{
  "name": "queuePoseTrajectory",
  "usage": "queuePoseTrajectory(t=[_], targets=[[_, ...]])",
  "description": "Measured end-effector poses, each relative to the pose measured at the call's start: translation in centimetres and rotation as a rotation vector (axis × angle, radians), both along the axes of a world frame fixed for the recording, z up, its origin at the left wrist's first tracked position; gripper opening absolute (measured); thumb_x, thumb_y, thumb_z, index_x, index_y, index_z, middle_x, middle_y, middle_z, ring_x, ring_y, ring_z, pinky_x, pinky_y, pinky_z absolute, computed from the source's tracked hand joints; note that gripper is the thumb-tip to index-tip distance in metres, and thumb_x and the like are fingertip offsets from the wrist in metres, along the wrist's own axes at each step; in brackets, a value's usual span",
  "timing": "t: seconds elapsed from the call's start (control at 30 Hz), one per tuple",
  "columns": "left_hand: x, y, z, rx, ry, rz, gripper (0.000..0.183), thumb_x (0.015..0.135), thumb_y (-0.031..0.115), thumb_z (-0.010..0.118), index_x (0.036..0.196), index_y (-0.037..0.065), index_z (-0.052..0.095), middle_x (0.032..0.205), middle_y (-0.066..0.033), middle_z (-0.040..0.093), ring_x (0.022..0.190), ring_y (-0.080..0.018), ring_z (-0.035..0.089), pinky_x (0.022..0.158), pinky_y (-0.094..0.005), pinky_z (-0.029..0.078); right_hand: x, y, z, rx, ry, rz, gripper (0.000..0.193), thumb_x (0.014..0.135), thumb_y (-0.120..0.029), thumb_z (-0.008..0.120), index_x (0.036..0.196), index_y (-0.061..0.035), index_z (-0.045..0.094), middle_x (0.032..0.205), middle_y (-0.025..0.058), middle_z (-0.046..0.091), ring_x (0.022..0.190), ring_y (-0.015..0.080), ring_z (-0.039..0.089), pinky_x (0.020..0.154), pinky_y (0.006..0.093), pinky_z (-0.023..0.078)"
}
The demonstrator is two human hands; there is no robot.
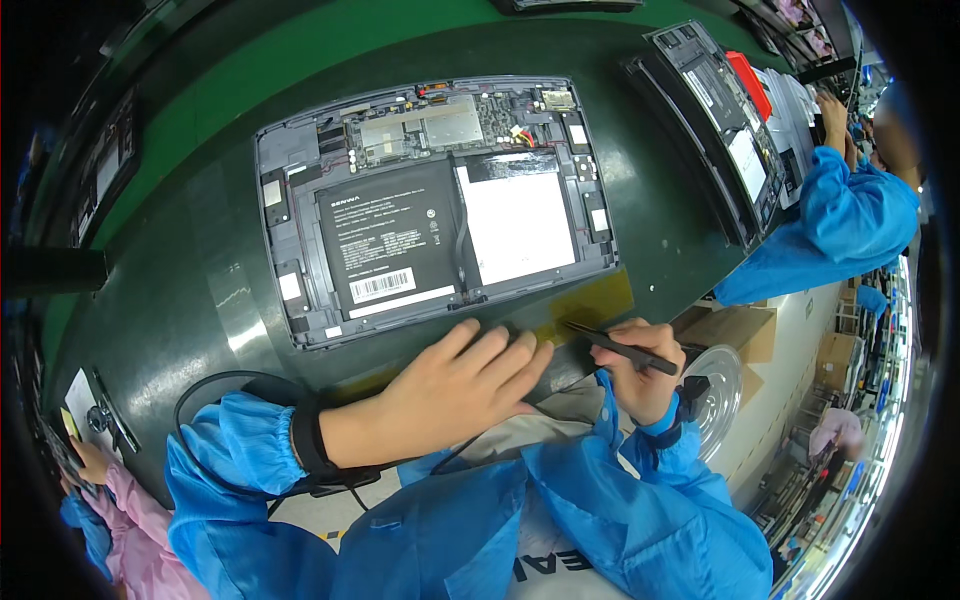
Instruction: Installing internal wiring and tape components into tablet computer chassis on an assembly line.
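An opened tablet-like device point(440, 210) lies on the dark green table, its inside facing up. A black battery point(385, 235) and a white-covered panel point(515, 220) fill its middle, with a circuit board point(420, 128) along the far edge. My right hand point(645, 372) grips black tweezers point(630, 350), their tips pointing left over a yellow translucent strip point(595, 303) at the table's near edge. My left hand point(465, 385) rests palm down on that edge, fingers stretched out and its thumb hidden. Whether anything lies under its fingers is not visible.
More opened devices point(705, 130) stand stacked at the right, beside a red object point(748, 86). A co-worker's blue sleeve point(850, 215) reaches in there. Another person in pink point(140, 530) is at lower left. A black cable point(215, 385) loops near my left forearm.
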State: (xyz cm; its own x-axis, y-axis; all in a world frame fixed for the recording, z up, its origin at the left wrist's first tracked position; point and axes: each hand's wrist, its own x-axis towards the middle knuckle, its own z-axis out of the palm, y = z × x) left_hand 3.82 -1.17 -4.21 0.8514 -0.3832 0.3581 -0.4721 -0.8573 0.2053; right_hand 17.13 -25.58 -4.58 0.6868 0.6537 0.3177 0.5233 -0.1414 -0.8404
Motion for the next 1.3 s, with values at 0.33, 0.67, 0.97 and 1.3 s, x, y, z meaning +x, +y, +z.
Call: queuePoseTrajectory(t=[0.33,0.67,0.97,1.3], targets=[[-0.3,0.1,0.0,0.072,0.099,0.017,0.071,0.093,0.059,0.065,0.140,0.006,0.063,0.135,-0.0084,0.061,0.111,-0.0230,0.056,0.096,-0.0385,0.045,0.7,1.9,1.6,-0.166,-0.218,0.207,0.029,0.083,0.003,0.083,0.104,-0.0024,0.064,0.083,0.0137,0.071,0.065,0.0269,0.069,0.056,0.0328,0.052],[-0.2,0.7,0.1,0.088,0.090,0.012,0.069,0.093,0.058,0.064,0.140,0.008,0.063,0.133,-0.0073,0.061,0.111,-0.0222,0.056,0.097,-0.0382,0.045,0.5,0.6,2.1,0.074,-0.006,-0.009,0.027,0.088,-0.002,0.083,0.106,0.0029,0.063,0.080,0.0168,0.073,0.067,0.0195,0.070,0.061,0.0281,0.052],[-0.8,7.5,9.8,0.079,0.008,0.046,0.054,0.079,0.028,0.081,0.129,0.011,0.073,0.105,-0.0031,0.061,0.091,-0.0199,0.057,0.076,-0.0333,0.047,5.6,6.0,6.4,0.176,0.052,0.035,0.028,0.079,-0.004,0.090,0.099,0.0056,0.073,0.086,0.0155,0.077,0.078,0.0215,0.076,0.072,0.0301,0.057],[0.6,9.7,7.5,0.067,0.087,0.111,0.043,0.092,0.032,0.075,0.132,0.018,0.072,0.113,-0.0061,0.056,0.103,-0.0240,0.053,0.088,-0.0362,0.046,6.7,11.9,5.0,0.058,-0.061,0.193,0.021,0.075,-0.009,0.093,0.090,-0.0034,0.081,0.090,0.0074,0.080,0.082,0.0196,0.073,0.098,0.0372,0.051]])
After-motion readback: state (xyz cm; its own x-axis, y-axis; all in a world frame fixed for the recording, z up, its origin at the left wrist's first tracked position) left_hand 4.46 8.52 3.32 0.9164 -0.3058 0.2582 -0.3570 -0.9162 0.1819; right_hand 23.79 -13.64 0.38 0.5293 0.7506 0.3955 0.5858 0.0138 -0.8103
